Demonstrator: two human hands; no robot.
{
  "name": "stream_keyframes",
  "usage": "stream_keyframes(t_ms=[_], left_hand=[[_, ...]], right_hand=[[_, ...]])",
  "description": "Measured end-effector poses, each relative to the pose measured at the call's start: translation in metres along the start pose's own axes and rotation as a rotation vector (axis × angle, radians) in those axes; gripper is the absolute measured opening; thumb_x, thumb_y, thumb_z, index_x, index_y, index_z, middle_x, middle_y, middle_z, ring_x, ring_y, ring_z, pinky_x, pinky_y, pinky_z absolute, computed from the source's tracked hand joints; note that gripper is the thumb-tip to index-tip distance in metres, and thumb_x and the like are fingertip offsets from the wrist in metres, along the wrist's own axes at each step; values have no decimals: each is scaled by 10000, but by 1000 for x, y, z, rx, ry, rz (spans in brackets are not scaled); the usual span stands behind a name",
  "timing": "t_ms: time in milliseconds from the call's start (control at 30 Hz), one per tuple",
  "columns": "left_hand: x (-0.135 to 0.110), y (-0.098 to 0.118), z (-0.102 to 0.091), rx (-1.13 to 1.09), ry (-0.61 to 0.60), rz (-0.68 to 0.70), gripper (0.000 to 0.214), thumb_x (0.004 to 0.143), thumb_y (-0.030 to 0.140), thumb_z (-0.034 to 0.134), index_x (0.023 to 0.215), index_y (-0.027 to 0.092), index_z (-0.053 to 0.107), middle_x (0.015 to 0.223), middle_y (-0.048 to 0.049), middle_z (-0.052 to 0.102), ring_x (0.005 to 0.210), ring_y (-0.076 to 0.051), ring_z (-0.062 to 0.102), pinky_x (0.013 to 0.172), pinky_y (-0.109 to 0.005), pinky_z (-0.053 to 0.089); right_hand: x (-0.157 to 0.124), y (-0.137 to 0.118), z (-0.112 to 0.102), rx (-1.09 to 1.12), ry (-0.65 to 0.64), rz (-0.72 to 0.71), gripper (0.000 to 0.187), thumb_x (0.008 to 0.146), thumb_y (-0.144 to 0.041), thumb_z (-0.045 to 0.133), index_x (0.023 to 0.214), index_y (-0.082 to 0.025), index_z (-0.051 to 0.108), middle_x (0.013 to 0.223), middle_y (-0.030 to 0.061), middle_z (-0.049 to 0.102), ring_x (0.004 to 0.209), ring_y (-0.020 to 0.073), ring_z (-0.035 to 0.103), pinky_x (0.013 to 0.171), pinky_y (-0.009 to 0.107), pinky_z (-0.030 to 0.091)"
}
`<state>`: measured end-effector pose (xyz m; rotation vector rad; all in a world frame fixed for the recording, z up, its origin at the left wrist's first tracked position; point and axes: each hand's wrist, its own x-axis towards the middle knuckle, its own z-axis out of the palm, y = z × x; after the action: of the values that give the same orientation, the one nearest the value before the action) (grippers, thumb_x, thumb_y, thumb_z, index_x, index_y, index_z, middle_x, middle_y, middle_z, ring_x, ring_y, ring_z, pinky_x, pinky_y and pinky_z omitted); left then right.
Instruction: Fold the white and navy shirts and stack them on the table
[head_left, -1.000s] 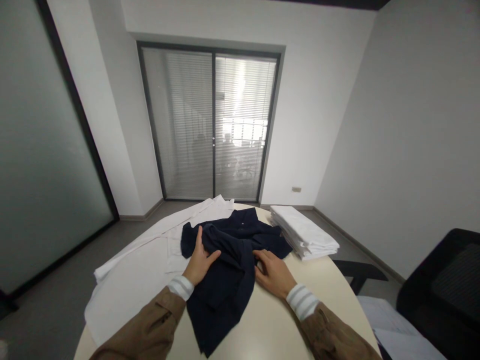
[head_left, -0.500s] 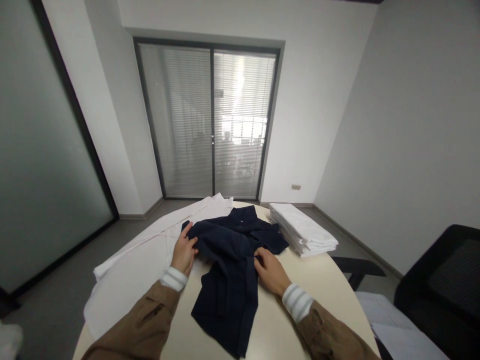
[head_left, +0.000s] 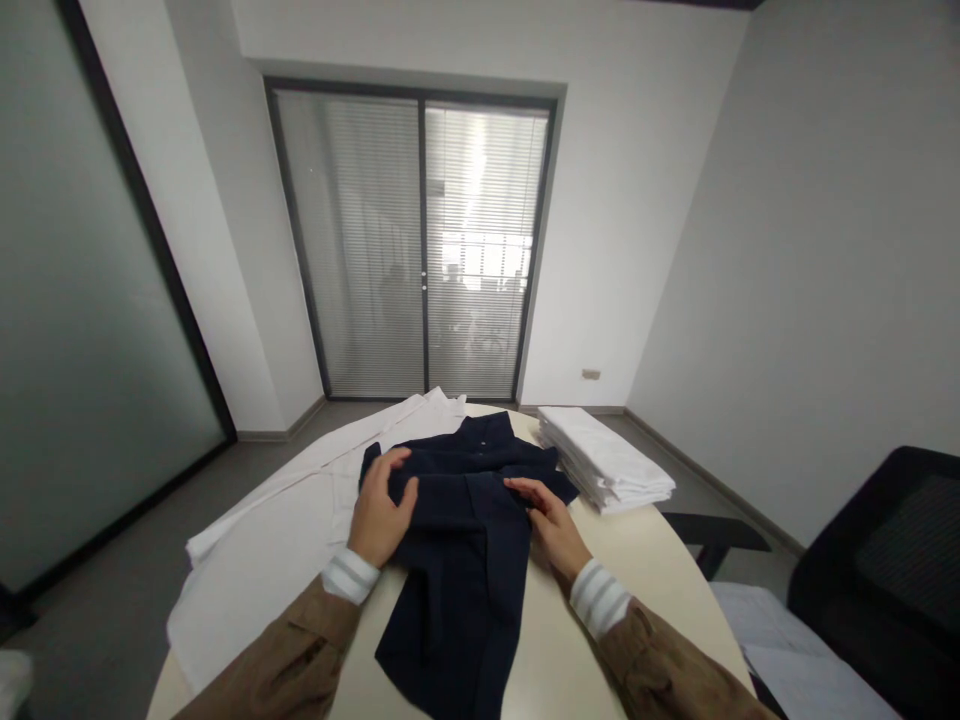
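A dark navy shirt (head_left: 465, 540) lies spread on the round cream table (head_left: 645, 580), its collar toward the far side. My left hand (head_left: 381, 510) rests on the shirt's left part, fingers curled on the fabric near the shoulder. My right hand (head_left: 551, 520) lies on the shirt's right edge, fingers stretched forward and flat on the cloth. Both arms wear brown sleeves with striped white cuffs.
A white garment (head_left: 277, 530) lies spread over the table's left side under the navy shirt. A stack of folded white cloths (head_left: 607, 460) sits at the far right. A black chair (head_left: 877, 570) stands to the right. Glass doors with blinds (head_left: 420, 240) are ahead.
Both hands moved farther up the navy shirt toward its collar. The shirt went from crumpled to flatter and more squared, its lower part hanging toward me.
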<state>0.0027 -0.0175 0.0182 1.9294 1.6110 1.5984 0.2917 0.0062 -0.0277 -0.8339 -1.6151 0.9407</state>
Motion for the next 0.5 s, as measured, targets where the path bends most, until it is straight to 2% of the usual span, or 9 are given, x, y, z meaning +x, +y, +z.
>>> stream_keyframes(t_ms=[67,133,200,233,300,400,500], left_hand=[[-15,12,6,20,-335,89,541,881,381,577,1387,233,460,1376,-106,540,1263,-246,524,1096,-435,392],[-30,17,13,140,-590,110,787,799,478,677,1485,262,358,1528,-127,383,1373,-309,408,1134,-493,325],[-41,18,19,267,-777,96,926,701,530,758,1501,309,345,1599,-125,248,1435,-385,276,1147,-573,247],[-44,18,20,312,-838,88,909,683,537,771,1481,333,385,1601,-116,247,1442,-406,245,1143,-598,226],[-47,17,22,358,-874,96,686,743,505,732,1380,351,530,1549,-90,371,1430,-396,281,1135,-585,243],[-44,17,23,321,-773,96,278,899,377,567,1119,281,708,1311,-76,624,1267,-300,523,1056,-444,389],[-33,11,25,209,-597,-70,308,966,330,438,875,218,710,978,-81,726,983,-248,668,905,-361,470]], right_hand=[[1,4,1,-38,-4,-50,441,814,-175,507,1235,-281,586,1373,48,554,1290,221,494,1127,451,341],[1,10,0,-107,22,-43,466,812,-205,544,1269,-292,550,1429,56,480,1263,227,509,1071,438,414],[0,16,-2,-229,71,-2,546,788,-231,600,1318,-297,489,1414,70,459,1187,229,546,990,420,485],[0,19,-4,-305,91,14,581,774,-234,624,1330,-295,467,1385,75,466,1149,228,559,968,418,499],[0,22,-8,-456,106,8,575,770,-224,631,1317,-280,463,1330,77,480,1127,231,562,988,430,486],[2,23,-15,-625,88,-36,452,795,-188,578,1238,-244,509,1303,87,480,1193,240,527,1077,443,409],[4,21,-23,-704,18,-19,472,794,-164,552,1259,-214,489,1259,102,525,1215,243,512,1106,447,366]])
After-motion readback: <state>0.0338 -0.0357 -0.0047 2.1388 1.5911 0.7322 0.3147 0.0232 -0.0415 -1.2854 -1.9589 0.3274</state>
